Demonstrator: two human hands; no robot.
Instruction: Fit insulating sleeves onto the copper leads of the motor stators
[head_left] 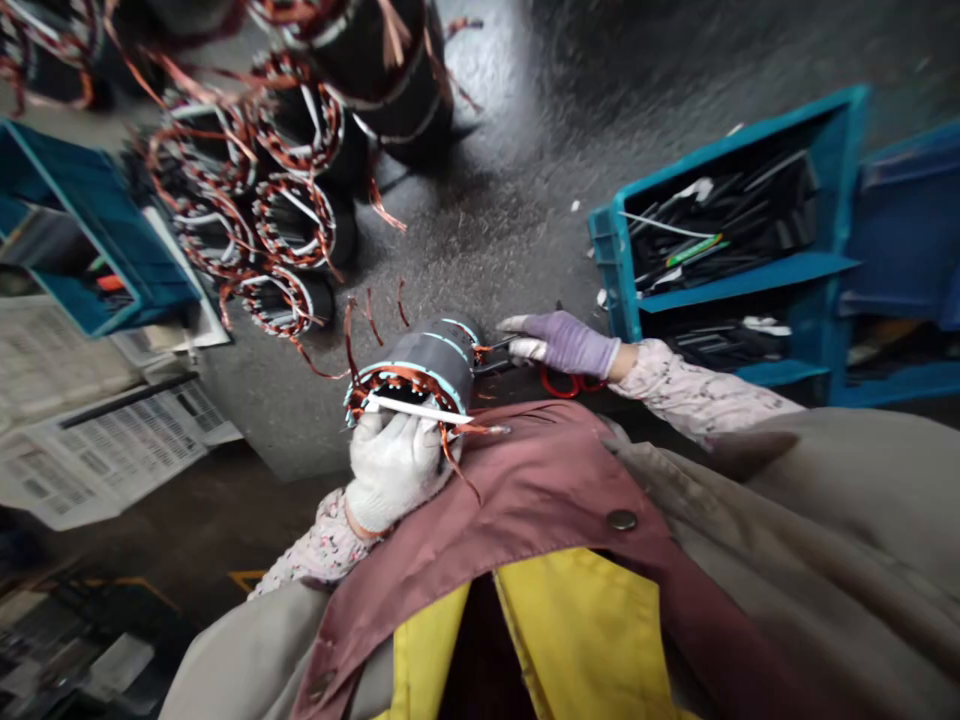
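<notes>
Wound stator: lying on its side, left of the teal bin; dark grey, banded pale blue, copper windings ringing the open end (loose leads straggling out), white strip across.
Left hand: white-gloved, clamped on that end.
Right hand: purple-gloved, just beside the bin; cannot tell whether closed on anything.

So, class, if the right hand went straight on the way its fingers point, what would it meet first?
Ahead of the right hand, most likely the copper wire ends at the facing end of the dark cylinder, though depth is unclear.
</notes>
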